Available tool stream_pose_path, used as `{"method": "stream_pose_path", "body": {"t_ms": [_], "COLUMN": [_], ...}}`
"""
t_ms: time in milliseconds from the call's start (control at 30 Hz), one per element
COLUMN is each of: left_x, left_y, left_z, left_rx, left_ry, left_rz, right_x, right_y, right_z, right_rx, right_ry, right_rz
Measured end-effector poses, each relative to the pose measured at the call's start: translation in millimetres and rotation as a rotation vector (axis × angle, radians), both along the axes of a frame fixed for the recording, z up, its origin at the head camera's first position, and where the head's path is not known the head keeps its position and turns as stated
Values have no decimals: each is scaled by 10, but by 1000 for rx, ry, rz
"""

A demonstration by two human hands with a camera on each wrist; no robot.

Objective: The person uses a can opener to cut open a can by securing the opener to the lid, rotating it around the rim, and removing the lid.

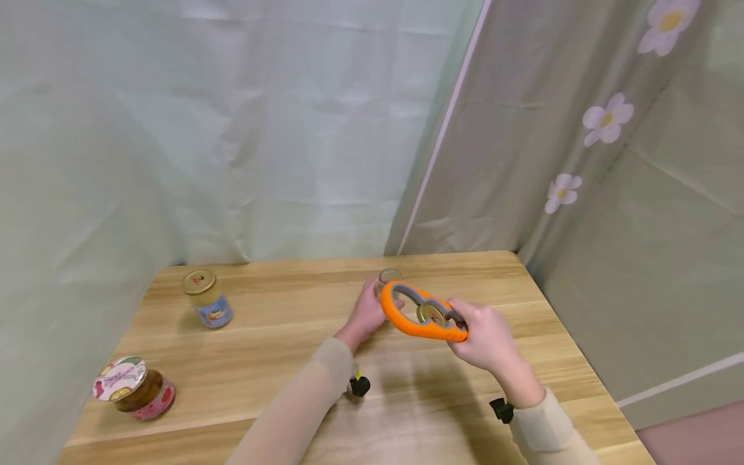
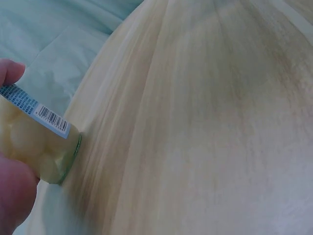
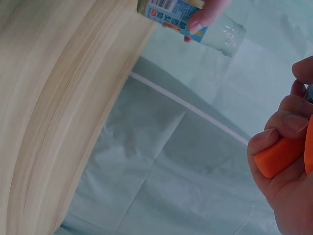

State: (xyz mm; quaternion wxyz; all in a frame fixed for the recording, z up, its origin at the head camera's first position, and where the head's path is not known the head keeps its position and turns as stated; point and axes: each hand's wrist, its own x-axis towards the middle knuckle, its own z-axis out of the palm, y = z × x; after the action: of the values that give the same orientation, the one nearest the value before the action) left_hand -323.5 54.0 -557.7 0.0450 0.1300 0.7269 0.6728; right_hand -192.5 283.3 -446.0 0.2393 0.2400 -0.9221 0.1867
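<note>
My left hand [image 1: 368,309] grips a glass jar [image 1: 390,278] whose threaded mouth is bare. In the left wrist view the jar [image 2: 34,139] shows pale round pieces and a blue label, its base at the wooden tabletop. My right hand [image 1: 485,336] holds an orange jar opener [image 1: 421,330] by its handle end, above the table and partly in front of the jar. Within the opener's grey-lined grip sits a gold lid [image 1: 431,314], apart from the jar. The right wrist view shows fingers [image 3: 288,129] curled round the orange handle [image 3: 279,157].
At the table's left stand a gold-lidded jar with a blue label [image 1: 214,311] and, nearer, a jar with a patterned lid and pink label [image 1: 152,397]. The wooden table [image 1: 290,297] ends at hanging curtains [image 1: 314,161] behind and on the right.
</note>
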Motion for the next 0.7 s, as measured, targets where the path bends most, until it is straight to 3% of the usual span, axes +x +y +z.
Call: {"method": "stream_pose_path", "body": {"t_ms": [333,700], "left_x": [-22,9], "left_y": [-29,-35], "left_z": [30,-36], "left_rx": [-96,-95], "left_ry": [66,13], "left_rz": [-19,10], "right_x": [-18,-2], "right_y": [10,0], "right_z": [-45,-54], "right_rx": [-24,-25], "right_ry": [19,0], "right_rz": [0,3]}}
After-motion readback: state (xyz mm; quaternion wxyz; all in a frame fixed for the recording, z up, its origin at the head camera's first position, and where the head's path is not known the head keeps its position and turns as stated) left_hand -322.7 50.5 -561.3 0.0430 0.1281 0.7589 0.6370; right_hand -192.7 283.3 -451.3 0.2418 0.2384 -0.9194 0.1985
